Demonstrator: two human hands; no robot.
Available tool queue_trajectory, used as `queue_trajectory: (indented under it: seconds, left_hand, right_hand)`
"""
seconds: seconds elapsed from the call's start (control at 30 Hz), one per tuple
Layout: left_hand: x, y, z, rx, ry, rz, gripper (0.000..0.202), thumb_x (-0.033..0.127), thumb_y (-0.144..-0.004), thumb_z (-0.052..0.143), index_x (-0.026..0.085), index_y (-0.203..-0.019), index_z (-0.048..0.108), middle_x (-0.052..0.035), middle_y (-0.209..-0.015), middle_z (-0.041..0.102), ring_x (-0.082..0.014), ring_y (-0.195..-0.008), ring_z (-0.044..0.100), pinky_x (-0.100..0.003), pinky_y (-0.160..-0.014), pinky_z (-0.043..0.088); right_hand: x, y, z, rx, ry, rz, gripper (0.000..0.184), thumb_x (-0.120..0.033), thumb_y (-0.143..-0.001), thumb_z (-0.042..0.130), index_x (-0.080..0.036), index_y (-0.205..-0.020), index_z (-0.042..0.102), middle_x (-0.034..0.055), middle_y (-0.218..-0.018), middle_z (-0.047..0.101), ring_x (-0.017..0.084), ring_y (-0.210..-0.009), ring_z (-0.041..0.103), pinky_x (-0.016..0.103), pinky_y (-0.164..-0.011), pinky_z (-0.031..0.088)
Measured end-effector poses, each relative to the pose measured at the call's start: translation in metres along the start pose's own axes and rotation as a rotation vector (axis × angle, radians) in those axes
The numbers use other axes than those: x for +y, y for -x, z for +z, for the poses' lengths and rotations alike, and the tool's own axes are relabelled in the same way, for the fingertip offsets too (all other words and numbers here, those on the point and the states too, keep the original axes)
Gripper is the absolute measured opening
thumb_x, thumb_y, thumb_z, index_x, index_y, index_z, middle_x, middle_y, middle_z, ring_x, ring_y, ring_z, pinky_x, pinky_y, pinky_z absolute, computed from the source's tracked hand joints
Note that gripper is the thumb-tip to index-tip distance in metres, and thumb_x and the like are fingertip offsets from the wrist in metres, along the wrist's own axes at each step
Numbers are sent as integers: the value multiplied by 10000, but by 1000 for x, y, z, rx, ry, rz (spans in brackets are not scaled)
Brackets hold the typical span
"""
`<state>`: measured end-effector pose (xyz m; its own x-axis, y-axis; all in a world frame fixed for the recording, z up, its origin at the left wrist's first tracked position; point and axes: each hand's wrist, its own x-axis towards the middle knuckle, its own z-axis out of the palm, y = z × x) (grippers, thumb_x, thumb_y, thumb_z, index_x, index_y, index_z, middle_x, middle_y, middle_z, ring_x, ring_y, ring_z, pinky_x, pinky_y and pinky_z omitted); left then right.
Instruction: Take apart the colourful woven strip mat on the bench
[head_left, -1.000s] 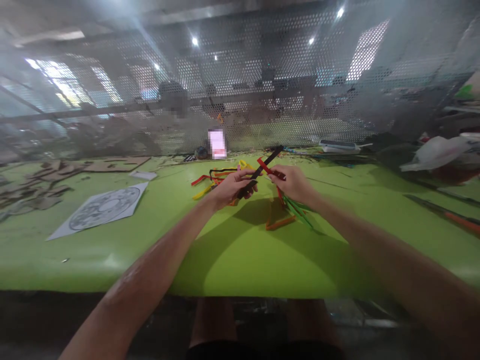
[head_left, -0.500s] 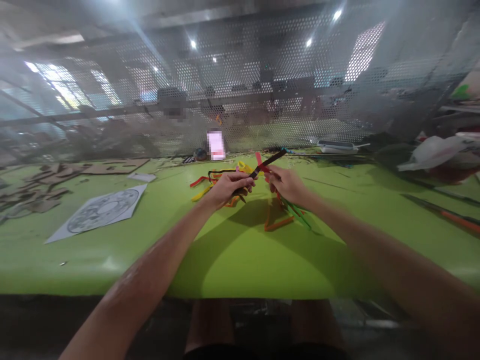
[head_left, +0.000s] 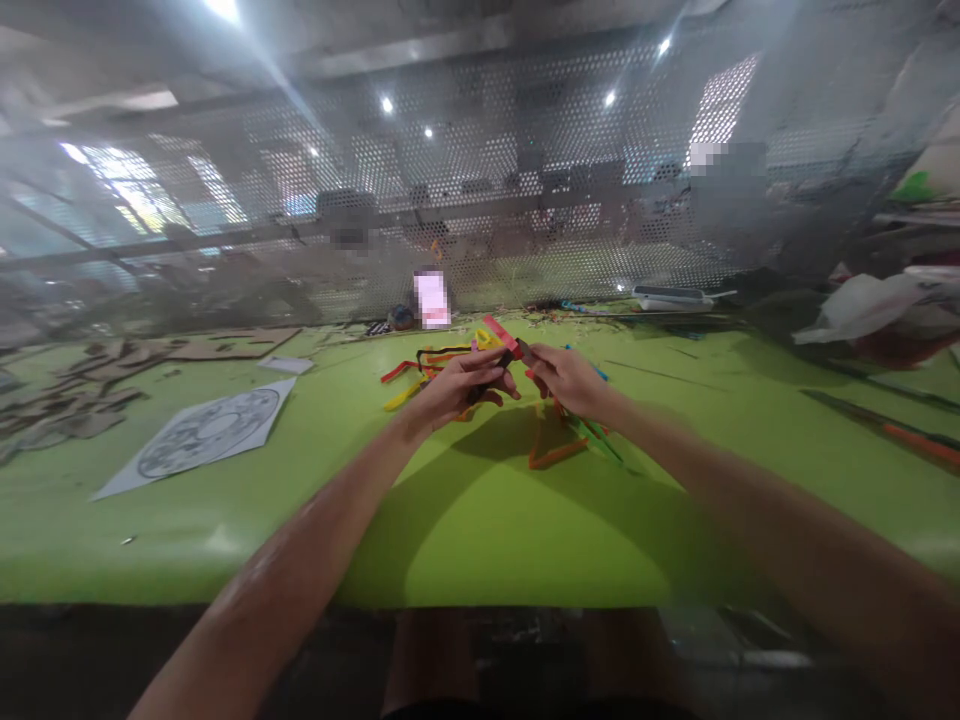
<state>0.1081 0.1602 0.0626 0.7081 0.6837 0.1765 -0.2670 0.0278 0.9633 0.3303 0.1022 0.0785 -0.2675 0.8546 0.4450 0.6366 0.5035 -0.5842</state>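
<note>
A dark strip runs out from my left hand, whose thumb and fingers are pinched on it. My right hand is closed at the crossing of this strip with a red strip, which sticks up to the left between the hands. Below my right hand an orange strip and green strips hang or lie bent on the table. Yellow strips, another red strip and a black strip lie behind and left of my left hand.
The green table holds a printed sheet with a ring pattern and brown cardboard scraps at left. A lit phone stands against the perforated screen. An orange-handled tool and a plastic bag are at right.
The dark strip's free end, which pointed up and right, is now folded at my right fingers. The red strip has tipped left. Both hands stay close together.
</note>
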Motion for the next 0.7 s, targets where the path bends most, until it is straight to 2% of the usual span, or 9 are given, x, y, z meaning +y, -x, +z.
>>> queue_trajectory:
  seconds: [0.1, 0.2, 0.33, 0.43, 0.57, 0.7]
  left_hand:
    - [0, 2, 1, -65, 46, -22, 534, 161, -871, 724, 216, -1397, 654, -86, -914, 745, -188, -825, 753, -292, -741, 595]
    - [1, 5, 4, -144, 88, -45, 662, 119, -847, 717, 297, -1469, 575, -87, -1021, 730, -238, -976, 752, -357, -834, 599]
    - [1, 7, 7, -187, 111, -60, 672, 138, -851, 726, 319, -1473, 548, -86, -1056, 715, -263, -1041, 733, -394, -877, 589]
    - [-1, 5, 7, -155, 124, -51, 625, 131, -842, 728, 285, -1429, 579, -78, -1028, 711, -243, -997, 732, -385, -870, 587]
    - [-3, 4, 9, -138, 120, -61, 576, 129, -852, 705, 274, -1397, 589, -63, -994, 704, -221, -944, 738, -366, -843, 594]
    - [-3, 5, 13, -132, 137, -38, 499, 148, -871, 704, 272, -1344, 605, -56, -1028, 691, -210, -941, 737, -368, -849, 598]
  right_hand:
    - [-1, 0, -2, 28, 31, -4, 414, -485, -1057, 398, -192, -1041, 690, 1, -619, 594, 150, -548, 510, 266, -556, 359]
    - [1, -1, -3, 76, 32, -12, 452, -535, -1052, 407, -190, -948, 679, 14, -644, 613, 149, -567, 525, 267, -561, 371]
    - [5, -2, -3, 125, 11, -30, 430, -501, -1051, 418, -196, -839, 633, 29, -676, 611, 154, -606, 543, 270, -568, 421]
    - [7, -1, -3, 137, -65, -76, 363, -471, -1026, 472, -187, -900, 659, 62, -807, 620, 172, -691, 599, 267, -551, 493]
    - [7, -1, -1, 116, -286, -68, 326, -469, -989, 535, -194, -1052, 698, 105, -1058, 627, 181, -797, 678, 275, -564, 580]
    - [9, -3, 0, 169, -298, -38, 259, -387, -958, 575, -203, -1066, 722, 94, -1054, 661, 156, -761, 665, 255, -559, 562]
